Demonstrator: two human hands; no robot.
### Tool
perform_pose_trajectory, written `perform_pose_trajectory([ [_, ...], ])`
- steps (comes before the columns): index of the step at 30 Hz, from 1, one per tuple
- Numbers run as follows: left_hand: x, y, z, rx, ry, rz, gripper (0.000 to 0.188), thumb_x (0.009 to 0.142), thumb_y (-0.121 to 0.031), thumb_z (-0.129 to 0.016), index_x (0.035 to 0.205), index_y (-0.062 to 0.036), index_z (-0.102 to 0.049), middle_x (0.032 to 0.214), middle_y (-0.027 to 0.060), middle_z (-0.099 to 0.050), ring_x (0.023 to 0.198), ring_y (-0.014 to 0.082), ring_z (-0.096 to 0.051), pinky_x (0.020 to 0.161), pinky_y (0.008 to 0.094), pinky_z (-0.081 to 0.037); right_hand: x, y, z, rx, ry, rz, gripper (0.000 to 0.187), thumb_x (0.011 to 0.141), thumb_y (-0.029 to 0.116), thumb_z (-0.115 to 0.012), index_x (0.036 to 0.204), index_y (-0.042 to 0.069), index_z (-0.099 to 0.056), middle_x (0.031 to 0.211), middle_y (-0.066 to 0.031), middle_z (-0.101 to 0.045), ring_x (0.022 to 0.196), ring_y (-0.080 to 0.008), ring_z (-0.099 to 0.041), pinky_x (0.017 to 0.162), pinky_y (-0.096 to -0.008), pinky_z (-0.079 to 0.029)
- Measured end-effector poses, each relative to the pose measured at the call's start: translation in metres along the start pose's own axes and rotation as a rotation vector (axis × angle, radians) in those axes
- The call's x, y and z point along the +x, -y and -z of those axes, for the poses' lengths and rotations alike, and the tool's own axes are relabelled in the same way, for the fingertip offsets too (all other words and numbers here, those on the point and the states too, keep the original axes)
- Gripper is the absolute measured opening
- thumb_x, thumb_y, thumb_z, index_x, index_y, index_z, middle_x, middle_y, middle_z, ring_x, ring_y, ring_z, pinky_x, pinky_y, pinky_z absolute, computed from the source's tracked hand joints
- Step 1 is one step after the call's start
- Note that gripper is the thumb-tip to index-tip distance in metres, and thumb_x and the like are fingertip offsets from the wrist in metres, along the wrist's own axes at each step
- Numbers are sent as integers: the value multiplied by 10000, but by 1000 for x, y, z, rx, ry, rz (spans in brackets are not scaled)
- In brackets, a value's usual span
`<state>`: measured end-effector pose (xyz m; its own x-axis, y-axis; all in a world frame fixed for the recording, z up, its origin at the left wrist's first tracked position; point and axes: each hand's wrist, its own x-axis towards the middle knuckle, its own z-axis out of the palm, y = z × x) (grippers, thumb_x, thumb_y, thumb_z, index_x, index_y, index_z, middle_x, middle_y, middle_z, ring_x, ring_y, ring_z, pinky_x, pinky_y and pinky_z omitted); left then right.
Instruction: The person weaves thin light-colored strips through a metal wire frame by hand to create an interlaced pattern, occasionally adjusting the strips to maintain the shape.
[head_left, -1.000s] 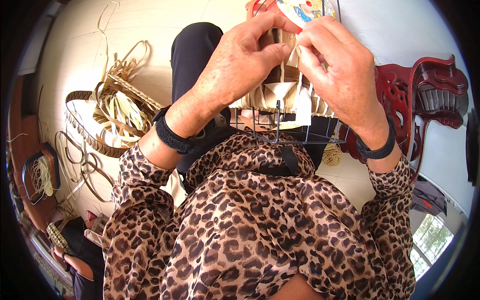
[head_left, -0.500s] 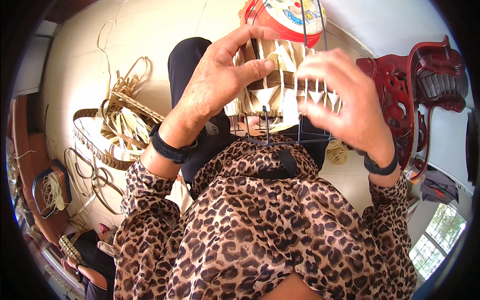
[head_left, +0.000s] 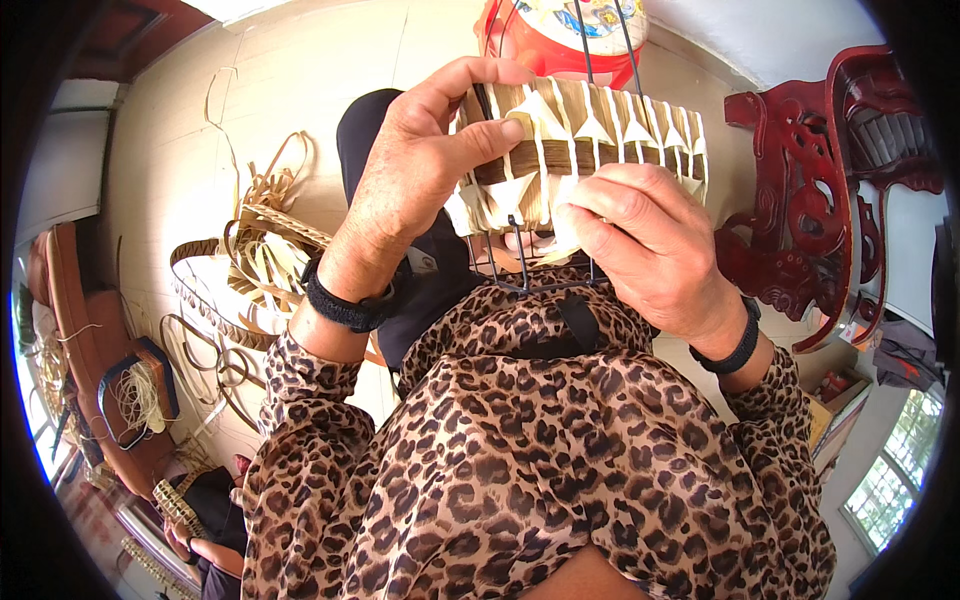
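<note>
A woven piece (head_left: 575,158) of pale and brown plant strips sits around a black wire frame (head_left: 515,255), above my lap. Small folded points stand out along its pale strips. My left hand (head_left: 430,145) grips its left side, thumb on the front face and fingers over the upper edge. With thumb and fingertips pinched together, my right hand (head_left: 650,235) takes hold of a pale strip (head_left: 563,228) at the lower front of the weave. The tips of the right fingers partly cover that strip.
Loose plaited strips (head_left: 265,260) lie on the tiled floor at left. A red stool (head_left: 560,45) with a patterned top stands beyond the frame. Carved dark-red wooden furniture (head_left: 790,200) is at right. Another person's arm (head_left: 215,553) shows at lower left, beside a woven band.
My right hand has gone from a blurred, spread pose to a pinch on the pale strip. The woven piece has turned a little, showing more of its right side. The left hand keeps its grip.
</note>
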<state>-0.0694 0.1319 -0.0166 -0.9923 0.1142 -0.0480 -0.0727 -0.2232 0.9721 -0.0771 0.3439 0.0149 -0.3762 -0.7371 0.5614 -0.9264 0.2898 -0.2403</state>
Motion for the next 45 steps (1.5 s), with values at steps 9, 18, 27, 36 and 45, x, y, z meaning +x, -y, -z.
perform_pose_trajectory([
  [9,1,-2,8,-34,18,78,341,884,-46,-603,1222,-30,-552,1028,34,-641,931,102,-595,837,238,-478,34,-7,18,189,250,-122,220,686,82,-720,883,34,-635,898,-74,-622,838,-228,-613,720,-338,-517],
  [18,4,2,8,-188,40,29,350,929,-65,-546,1278,-49,-522,977,2,-591,881,65,-548,786,215,-459,76,-27,-8,161,250,-36,67,780,48,-615,813,16,-566,827,-126,-546,780,-285,-587,681,-364,-482],
  [27,2,7,3,-137,-25,-41,352,900,-30,-549,1252,-53,-530,1000,15,-603,903,73,-553,803,221,-459,74,-19,-15,227,311,-191,74,802,59,-600,762,7,-566,795,-128,-538,774,-292,-591,687,-365,-496],
  [36,-2,7,1,11,-74,-79,309,886,-38,-582,1193,-60,-561,949,45,-625,909,75,-572,796,235,-472,77,-42,-12,101,197,-4,105,773,11,-651,845,12,-574,809,-112,-538,752,-283,-562,668,-362,-463],
  [45,1,7,-8,336,-314,-222,100,778,-73,-719,836,-2,-679,986,117,-649,993,195,-622,850,303,-480,70,-44,-4,70,165,-65,150,762,37,-672,891,3,-603,857,-121,-579,796,-291,-583,693,-366,-481],
])
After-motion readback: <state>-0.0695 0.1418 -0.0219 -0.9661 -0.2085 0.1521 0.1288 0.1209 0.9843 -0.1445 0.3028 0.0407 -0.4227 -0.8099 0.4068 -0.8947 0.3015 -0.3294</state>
